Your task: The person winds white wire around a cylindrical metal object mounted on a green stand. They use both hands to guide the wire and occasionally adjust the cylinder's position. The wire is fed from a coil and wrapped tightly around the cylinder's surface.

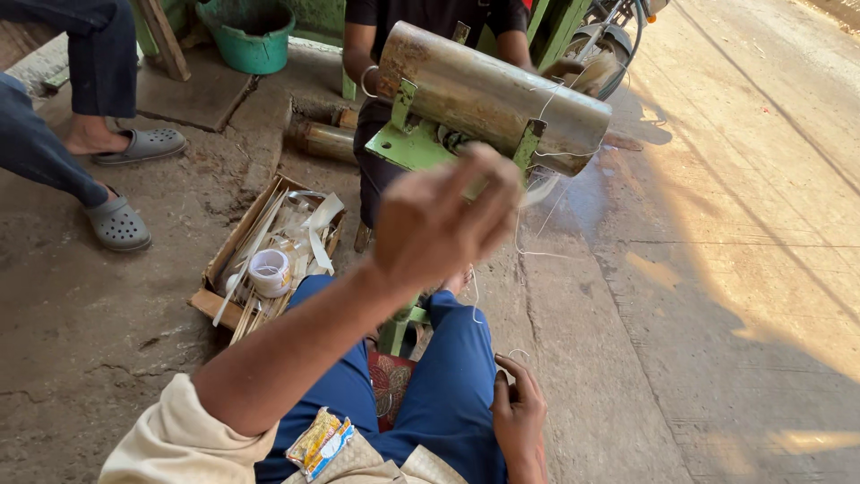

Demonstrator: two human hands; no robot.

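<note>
Right hand [518, 419] nearest, resting on blue trouser knee, fingers loosely curled, holding nothing visible. Crinkled yellow snack packet [318, 441] in lap. Left hand [441, 224] raised, blurred, fingers bunched narrow before machine; cannot tell whether they pinch thin white thread [537, 220] trailing there. Shallow wooden box [211, 285] on cracked concrete floor: white tape roll [270, 272], pale flat strips, clear wrappers inside. Beyond, dull metal cylinder [493, 99], scuffed, on green painted frame [408, 148]. Another person seated behind. Farthest, teal plastic bucket [251, 40].
</note>
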